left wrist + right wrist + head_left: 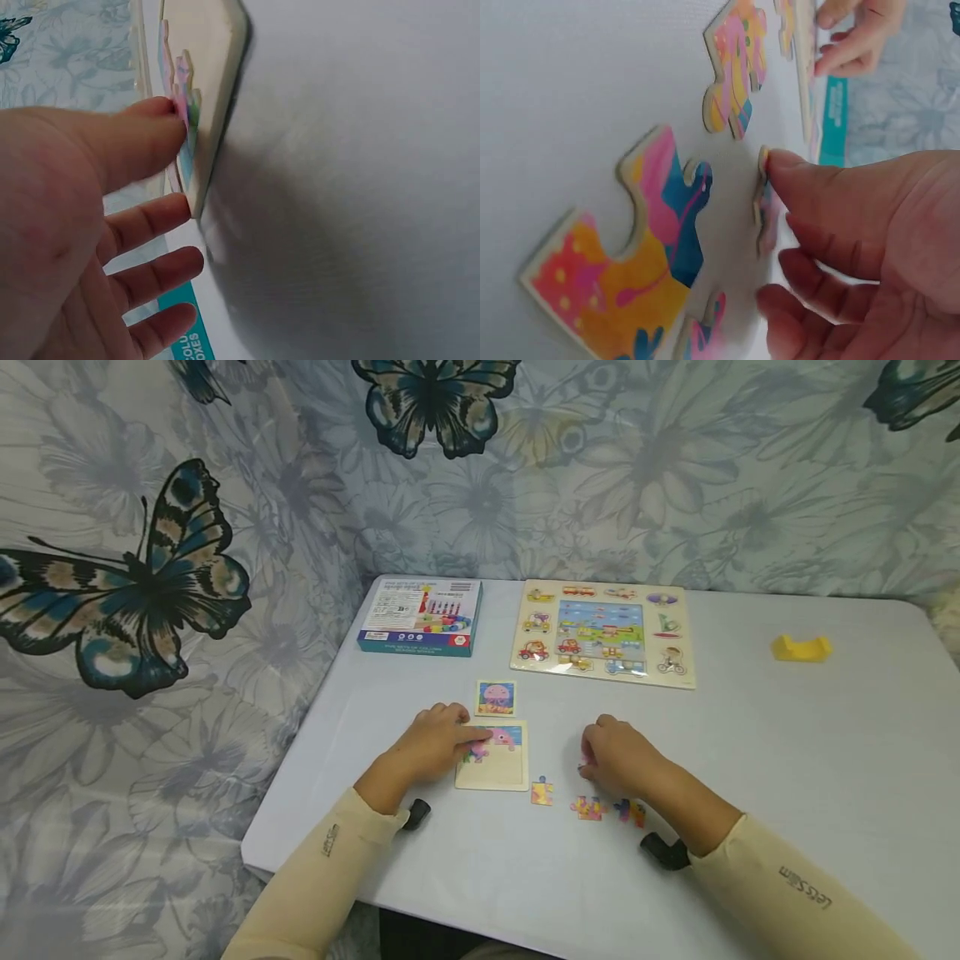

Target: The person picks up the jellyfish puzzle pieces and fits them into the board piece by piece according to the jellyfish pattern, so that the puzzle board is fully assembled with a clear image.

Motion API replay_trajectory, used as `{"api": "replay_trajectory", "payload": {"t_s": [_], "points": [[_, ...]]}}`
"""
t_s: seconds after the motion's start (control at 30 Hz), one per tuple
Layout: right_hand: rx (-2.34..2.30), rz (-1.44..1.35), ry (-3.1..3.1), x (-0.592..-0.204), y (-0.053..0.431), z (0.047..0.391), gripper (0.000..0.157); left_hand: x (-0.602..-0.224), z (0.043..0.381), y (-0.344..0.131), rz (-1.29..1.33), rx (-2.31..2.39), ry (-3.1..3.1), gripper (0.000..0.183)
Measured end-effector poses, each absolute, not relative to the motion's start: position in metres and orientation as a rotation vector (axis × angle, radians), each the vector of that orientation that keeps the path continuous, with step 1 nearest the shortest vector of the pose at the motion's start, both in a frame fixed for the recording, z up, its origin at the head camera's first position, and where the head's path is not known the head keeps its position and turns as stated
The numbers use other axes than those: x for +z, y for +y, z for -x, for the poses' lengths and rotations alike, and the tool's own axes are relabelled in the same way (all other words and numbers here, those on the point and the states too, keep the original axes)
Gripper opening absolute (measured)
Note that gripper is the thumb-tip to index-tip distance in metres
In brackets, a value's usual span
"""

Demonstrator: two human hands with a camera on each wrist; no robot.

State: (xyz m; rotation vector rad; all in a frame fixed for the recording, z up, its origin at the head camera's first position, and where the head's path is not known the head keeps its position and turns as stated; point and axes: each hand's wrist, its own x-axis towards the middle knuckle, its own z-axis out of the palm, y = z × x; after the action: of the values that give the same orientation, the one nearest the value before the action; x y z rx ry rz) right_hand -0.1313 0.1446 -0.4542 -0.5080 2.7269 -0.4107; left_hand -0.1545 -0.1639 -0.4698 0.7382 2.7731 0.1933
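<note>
A small square wooden puzzle tray [504,773] has a few pieces with a pink picture [507,737] along its upper part. My left hand [431,742] rests at its left side, the thumb pressing on the pieces in the left wrist view and the other fingers extended loosely by the edge. Right of the tray, my right hand [621,757] pinches a jigsaw piece [766,214] between thumb and fingers, close over the table. Nearby lie loose jigsaw pieces: a yellowish one [542,793], a pink-and-yellow one [589,809] and a blue-and-orange one [664,262] below the right wrist.
Above the tray lies a small square picture [496,698] of a pink sea creature. Farther back are a flat teal-and-white box [420,617] and a large vehicle puzzle board [517,647]. A yellow block [801,649] sits at the right. Butterfly-patterned fabric [480,518] borders the white table [795,752].
</note>
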Motion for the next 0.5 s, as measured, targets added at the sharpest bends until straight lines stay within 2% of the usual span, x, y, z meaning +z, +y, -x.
{"api": "replay_trajectory", "payload": {"t_s": [0.1,0.27,0.5], "points": [[-0.435,0.492,2.752,-0.4546,0.1439,0.1297,0.025,-0.4679,0.1572,-0.1623,-0.766,0.161,2.746,0.045],[-0.419,0.406,2.77,-0.4536,0.1446,0.1275,0.041,-0.4702,0.161,-0.1617,-0.824,0.186,2.692,0.051],[-0.488,0.371,2.698,-0.4549,0.1402,0.1303,0.032,-0.4692,0.1622,-0.163,-0.818,0.215,2.667,0.05]]}}
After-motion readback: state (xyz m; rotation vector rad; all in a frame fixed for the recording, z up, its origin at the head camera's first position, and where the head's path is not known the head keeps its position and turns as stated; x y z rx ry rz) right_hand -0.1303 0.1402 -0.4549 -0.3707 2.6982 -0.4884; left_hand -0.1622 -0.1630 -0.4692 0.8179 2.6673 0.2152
